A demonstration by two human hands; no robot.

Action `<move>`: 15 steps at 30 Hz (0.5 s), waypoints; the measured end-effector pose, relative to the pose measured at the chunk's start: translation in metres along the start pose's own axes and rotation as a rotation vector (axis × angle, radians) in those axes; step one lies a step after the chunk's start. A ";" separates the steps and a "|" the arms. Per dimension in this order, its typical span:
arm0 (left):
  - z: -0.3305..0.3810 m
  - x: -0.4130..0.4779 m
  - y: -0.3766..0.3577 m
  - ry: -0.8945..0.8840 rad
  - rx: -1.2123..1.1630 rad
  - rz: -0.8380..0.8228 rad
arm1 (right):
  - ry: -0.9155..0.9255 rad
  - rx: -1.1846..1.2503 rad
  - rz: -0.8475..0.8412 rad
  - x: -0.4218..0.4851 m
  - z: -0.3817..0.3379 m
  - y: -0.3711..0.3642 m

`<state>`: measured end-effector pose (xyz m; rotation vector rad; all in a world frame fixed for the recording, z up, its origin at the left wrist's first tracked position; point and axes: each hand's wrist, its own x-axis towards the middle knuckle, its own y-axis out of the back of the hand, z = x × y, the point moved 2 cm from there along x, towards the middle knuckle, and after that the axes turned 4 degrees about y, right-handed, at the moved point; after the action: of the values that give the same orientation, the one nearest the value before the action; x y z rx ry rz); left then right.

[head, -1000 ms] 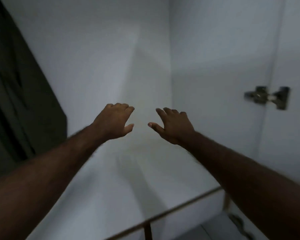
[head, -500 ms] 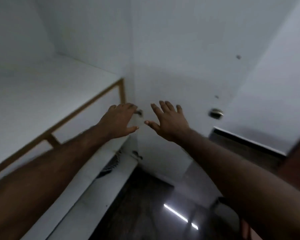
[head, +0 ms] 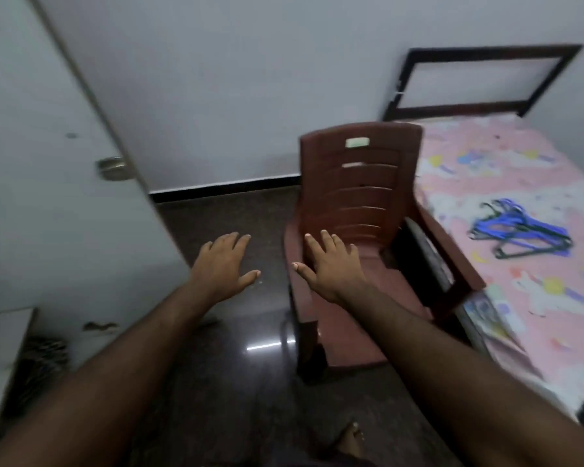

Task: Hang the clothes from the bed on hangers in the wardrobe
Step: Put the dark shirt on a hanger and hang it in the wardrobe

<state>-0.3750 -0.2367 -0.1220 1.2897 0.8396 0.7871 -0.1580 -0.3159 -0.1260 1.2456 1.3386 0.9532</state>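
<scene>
While left hand (head: 223, 264) and right hand (head: 331, 267) hover spread, empty, mid-frame: fetch step, judged. Next move: reach hangers (head: 520, 234) on bed (head: 486, 170), right edge.

A brown plastic chair (head: 358, 197) with a slatted back stands on the dark glossy floor (head: 250, 382) — its back toward the white wall (head: 233, 79), where a black skirting strip (head: 223, 188) runs along the bottom.
</scene>
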 end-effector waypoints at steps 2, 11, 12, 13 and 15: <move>0.053 0.017 -0.010 -0.050 -0.010 -0.024 | -0.108 0.030 0.008 -0.019 0.062 -0.003; 0.301 0.084 -0.041 -0.335 -0.020 -0.141 | -0.576 0.237 0.085 -0.128 0.284 -0.007; 0.323 0.087 -0.044 -0.368 -0.013 -0.147 | -0.615 0.253 0.096 -0.139 0.298 -0.008; 0.349 0.091 -0.049 -0.415 -0.004 -0.155 | -0.662 0.274 0.116 -0.154 0.315 -0.009; 0.398 0.097 -0.058 -0.504 0.009 -0.174 | -0.758 0.304 0.167 -0.180 0.346 -0.012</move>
<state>0.0213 -0.3505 -0.1554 1.3240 0.5368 0.2966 0.1682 -0.5268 -0.1628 1.7422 0.7914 0.3089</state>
